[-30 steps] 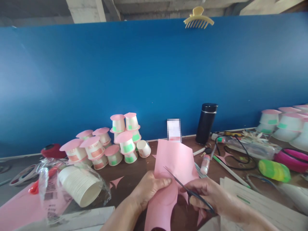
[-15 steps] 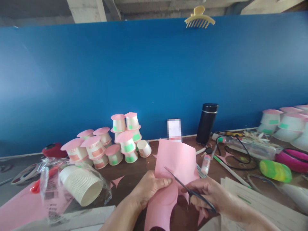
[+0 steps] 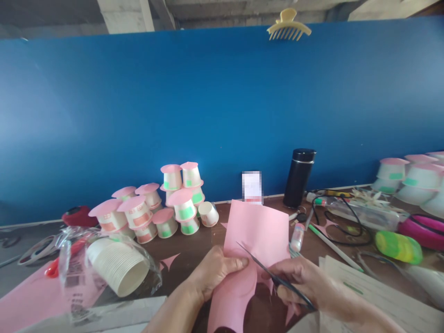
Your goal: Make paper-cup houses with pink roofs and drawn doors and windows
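Pink paper (image 3: 258,226) stands in front of me, its lower part curving down toward the table edge, with a faint curved line on it. My left hand (image 3: 217,273) pinches the paper at its left side, thumb on top. Dark-handled scissors (image 3: 265,270) are in my right hand (image 3: 305,282), with the fingers wrapped round the handles. One blade lies over the face of the paper, pointing up and left toward my left thumb; the other blade is hidden. The cut edge curves below the scissors.
Left are paper cups with pink discs (image 3: 138,208), bagged stacked cups (image 3: 120,268) and more scissors (image 3: 40,249). Right are a black flask (image 3: 300,178), a glue stick (image 3: 297,237), a green-white pen (image 3: 335,247), printed sheets (image 3: 381,291) and a cable (image 3: 343,240). A blue partition (image 3: 222,111) stands behind.
The upper right part of the pink paper has swung slightly outward to the right. Both hands stay nearly in place, and the scissors' handles have shifted a little right and down.
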The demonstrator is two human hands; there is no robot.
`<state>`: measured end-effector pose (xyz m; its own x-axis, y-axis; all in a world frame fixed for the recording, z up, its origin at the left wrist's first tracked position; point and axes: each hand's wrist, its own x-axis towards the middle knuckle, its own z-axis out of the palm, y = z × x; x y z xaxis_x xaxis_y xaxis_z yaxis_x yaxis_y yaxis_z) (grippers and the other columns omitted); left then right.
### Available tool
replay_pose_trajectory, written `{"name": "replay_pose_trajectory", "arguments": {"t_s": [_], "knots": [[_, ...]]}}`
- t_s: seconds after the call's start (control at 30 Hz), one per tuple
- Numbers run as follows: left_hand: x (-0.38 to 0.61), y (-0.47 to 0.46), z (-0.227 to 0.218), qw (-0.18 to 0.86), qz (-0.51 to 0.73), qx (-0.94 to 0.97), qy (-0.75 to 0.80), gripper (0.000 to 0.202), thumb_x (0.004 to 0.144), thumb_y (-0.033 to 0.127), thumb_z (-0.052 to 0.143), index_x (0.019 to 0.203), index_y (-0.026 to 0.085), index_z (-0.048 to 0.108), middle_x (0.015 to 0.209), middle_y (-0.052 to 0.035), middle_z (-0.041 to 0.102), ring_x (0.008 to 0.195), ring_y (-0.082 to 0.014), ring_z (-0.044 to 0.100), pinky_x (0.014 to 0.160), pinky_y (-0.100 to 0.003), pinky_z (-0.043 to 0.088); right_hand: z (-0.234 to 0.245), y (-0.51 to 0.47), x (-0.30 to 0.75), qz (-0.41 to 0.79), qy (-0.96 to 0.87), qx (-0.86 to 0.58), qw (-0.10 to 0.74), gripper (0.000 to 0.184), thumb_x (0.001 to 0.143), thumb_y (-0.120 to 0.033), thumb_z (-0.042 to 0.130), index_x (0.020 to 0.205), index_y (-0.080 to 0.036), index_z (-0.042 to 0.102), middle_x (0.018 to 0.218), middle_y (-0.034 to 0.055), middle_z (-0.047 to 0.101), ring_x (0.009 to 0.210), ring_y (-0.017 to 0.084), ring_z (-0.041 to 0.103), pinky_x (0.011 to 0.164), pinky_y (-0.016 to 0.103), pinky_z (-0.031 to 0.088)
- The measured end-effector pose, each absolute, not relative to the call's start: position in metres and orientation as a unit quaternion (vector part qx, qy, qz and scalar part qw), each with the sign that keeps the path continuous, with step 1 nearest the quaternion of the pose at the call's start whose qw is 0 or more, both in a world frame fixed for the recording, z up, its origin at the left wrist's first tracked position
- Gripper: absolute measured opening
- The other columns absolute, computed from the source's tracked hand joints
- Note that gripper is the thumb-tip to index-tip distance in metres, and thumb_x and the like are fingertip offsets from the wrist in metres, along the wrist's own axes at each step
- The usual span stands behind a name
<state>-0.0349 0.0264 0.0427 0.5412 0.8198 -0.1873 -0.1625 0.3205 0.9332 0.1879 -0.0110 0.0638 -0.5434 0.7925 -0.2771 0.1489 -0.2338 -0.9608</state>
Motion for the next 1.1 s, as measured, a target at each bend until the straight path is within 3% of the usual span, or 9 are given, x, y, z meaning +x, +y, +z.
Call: {"name": "replay_pose_trajectory", "arguments": {"t_s": [0.1, 0.3, 0.47, 0.83, 1.1], "knots": [[-0.035, 0.026, 0.045, 0.736, 0.329, 0.478, 0.349, 0.03, 0.071, 0.031, 0.075, 0.09, 0.008, 0.074, 0.092, -0.0161, 0.074, 0.095, -0.0346, 0.066, 0.088, -0.045, 0.048, 0.062, -0.011, 0.187, 0.672, -0.576, -0.392, 0.253, 0.018, 0.076, -0.031, 0.068, 0.08, -0.014, 0.066, 0.055, -0.0087, 0.038, 0.046, 0.002, 0.031, 0.043, 0.012, 0.032], [-0.035, 0.027, 0.043, 0.735, 0.324, 0.481, 0.353, 0.031, 0.07, 0.032, 0.076, 0.089, 0.008, 0.074, 0.092, -0.0152, 0.074, 0.09, -0.0326, 0.067, 0.088, -0.044, 0.049, 0.059, -0.012, 0.189, 0.642, -0.594, -0.418, 0.244, 0.019, 0.078, -0.033, 0.065, 0.074, -0.014, 0.063, 0.058, -0.0065, 0.043, 0.048, 0.003, 0.037, 0.045, 0.014, 0.032], [-0.034, 0.026, 0.043, 0.743, 0.335, 0.467, 0.342, 0.029, 0.07, 0.028, 0.075, 0.09, 0.008, 0.074, 0.091, -0.0158, 0.074, 0.089, -0.0328, 0.068, 0.088, -0.045, 0.048, 0.056, -0.01, 0.189, 0.643, -0.6, -0.403, 0.254, 0.018, 0.079, -0.029, 0.064, 0.07, -0.014, 0.06, 0.056, -0.0073, 0.04, 0.05, 0.003, 0.032, 0.044, 0.014, 0.027], [-0.035, 0.025, 0.051, 0.749, 0.332, 0.459, 0.344, 0.029, 0.071, 0.024, 0.074, 0.093, 0.005, 0.073, 0.095, -0.0173, 0.074, 0.099, -0.0361, 0.065, 0.091, -0.046, 0.047, 0.047, -0.009, 0.19, 0.63, -0.616, -0.404, 0.245, 0.022, 0.083, -0.038, 0.064, 0.087, -0.016, 0.066, 0.065, -0.0046, 0.046, 0.056, 0.006, 0.04, 0.05, 0.016, 0.037], [-0.035, 0.026, 0.049, 0.751, 0.334, 0.453, 0.346, 0.028, 0.069, 0.023, 0.075, 0.092, 0.007, 0.074, 0.093, -0.0157, 0.074, 0.095, -0.0341, 0.066, 0.091, -0.046, 0.046, 0.048, -0.009, 0.191, 0.624, -0.628, -0.391, 0.251, 0.026, 0.084, -0.04, 0.064, 0.087, -0.014, 0.065, 0.067, -0.0039, 0.046, 0.059, 0.007, 0.038, 0.052, 0.017, 0.032]]}}
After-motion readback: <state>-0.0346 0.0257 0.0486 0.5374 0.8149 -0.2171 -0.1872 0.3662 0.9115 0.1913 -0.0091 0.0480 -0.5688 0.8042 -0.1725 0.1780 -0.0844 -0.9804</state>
